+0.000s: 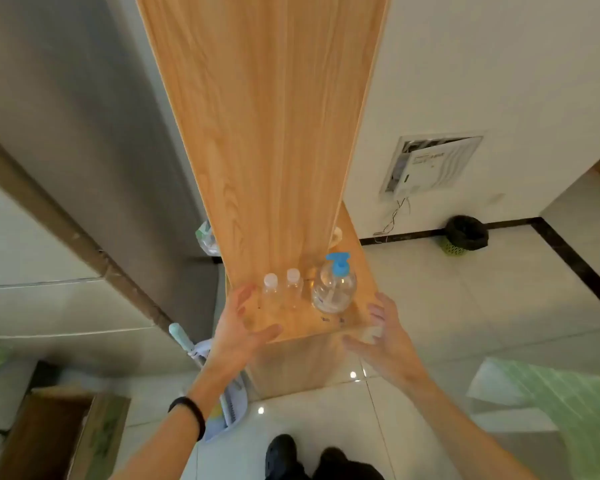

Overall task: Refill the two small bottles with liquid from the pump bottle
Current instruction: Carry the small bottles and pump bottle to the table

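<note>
On the desk (pixel 302 327): two small bottles and one pump bottle, all upright, in a row close to the near edge. A tall wood-grain panel (pixel 267 133) rises right behind them.
Left small bottle (pixel 270 289): clear, white cap on, leftmost in the row, just beside its twin. Can't tell if the two touch.
Right small bottle (pixel 293 284): same build, white cap on. It sits between the left small bottle and the pump bottle.
Pump bottle (pixel 335 289): clear round body, blue pump head, rightmost in the row. Liquid level not readable.
Left grip (pixel 243 327): open and empty, fingers spread and relaxed, palm turned in toward the bottles. The thumb reaches out over the near desk edge. Fingertips are near the left small bottle, with no contact visible.
Left arm: bare forearm rising from bottom left, black band (pixel 187 415) on the wrist.
Right grip (pixel 385 337): open and empty, fingers spread, palm facing left toward the pump bottle. It hovers at the desk's near right corner, apart from the bottle; the fingertips are blurred.
Right arm: bare forearm rising from bottom right.
Both grips: they flank the row, one on each side, at about the same height.
Floor (pixel 465 306): pale glossy tiles. A dark bin (pixel 465 235) stands by the far wall, and black shoes (pixel 281 452) show at the bottom edge.
Left of desk: a pale teal handle (pixel 179 336) leans there, partly hidden by the left arm.
</note>
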`<action>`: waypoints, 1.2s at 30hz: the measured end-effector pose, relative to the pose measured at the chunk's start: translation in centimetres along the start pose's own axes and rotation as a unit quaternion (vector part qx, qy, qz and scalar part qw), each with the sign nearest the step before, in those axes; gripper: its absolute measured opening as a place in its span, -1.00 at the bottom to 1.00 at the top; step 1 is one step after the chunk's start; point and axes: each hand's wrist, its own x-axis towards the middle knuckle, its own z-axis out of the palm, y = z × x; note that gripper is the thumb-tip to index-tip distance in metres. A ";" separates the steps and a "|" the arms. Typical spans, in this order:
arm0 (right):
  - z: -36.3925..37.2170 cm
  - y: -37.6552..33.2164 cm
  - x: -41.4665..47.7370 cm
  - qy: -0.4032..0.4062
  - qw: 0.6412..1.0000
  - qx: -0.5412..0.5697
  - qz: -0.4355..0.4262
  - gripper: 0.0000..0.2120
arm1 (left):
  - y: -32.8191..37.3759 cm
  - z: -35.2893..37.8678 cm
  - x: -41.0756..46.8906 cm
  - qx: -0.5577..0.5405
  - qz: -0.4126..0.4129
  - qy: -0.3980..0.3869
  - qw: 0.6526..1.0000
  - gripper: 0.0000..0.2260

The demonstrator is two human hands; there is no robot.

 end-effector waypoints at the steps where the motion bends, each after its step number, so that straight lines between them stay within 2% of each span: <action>1: 0.4 -0.3 0.8 -0.006 1.000 -0.008 -0.013 0.08 | -0.1 0.2 0.9 0.015 0.000 -0.011 1.000 -0.19; 4: 1.5 -0.9 3.0 -0.023 0.999 -0.021 -0.032 0.09 | 0.0 0.7 2.9 0.031 -0.010 -0.038 0.999 -0.25; 8: 2.5 -0.5 5.2 -0.020 0.999 -0.009 -0.044 0.14 | 0.1 1.0 4.8 0.044 0.020 -0.046 0.998 -0.32; 13: 3.0 -0.5 7.3 -0.028 0.996 -0.049 -0.069 0.16 | 0.5 2.2 6.0 0.073 0.012 -0.037 0.997 -0.43; 15: 3.2 -0.7 7.9 -0.017 0.997 -0.035 -0.071 0.11 | 0.6 3.1 6.5 0.090 -0.001 -0.028 0.996 -0.52; 17: 3.5 -0.7 8.5 0.000 0.996 -0.026 -0.084 0.00 | 0.6 3.9 6.7 0.132 -0.014 -0.035 0.991 -0.71; 19: 3.6 -0.6 8.7 0.011 0.995 -0.027 -0.095 -0.10 | 0.2 4.3 6.9 0.156 -0.019 -0.036 0.987 -0.72; 23: 3.2 -1.4 9.0 0.003 0.996 -0.012 -0.090 -0.17 | 0.3 4.4 6.6 0.058 -0.072 -0.009 0.996 -0.78; 26: 2.3 -1.4 8.4 -0.008 0.994 0.091 -0.058 -0.24 | 1.5 4.8 5.6 -0.007 -0.089 -0.006 0.996 -0.82; 31: -0.8 -0.3 2.6 0.014 0.972 0.234 0.026 -0.41 | 2.1 5.0 2.8 -0.073 -0.141 -0.110 0.981 -0.81; 34: -2.2 1.5 -2.0 0.052 0.948 0.298 0.098 -0.41 | 1.9 5.3 1.7 -0.088 -0.171 -0.212 0.958 -0.87; 36: -2.6 3.0 -5.2 0.097 0.928 0.336 0.129 -0.40 | 1.6 5.5 1.4 -0.079 -0.180 -0.276 0.941 -0.75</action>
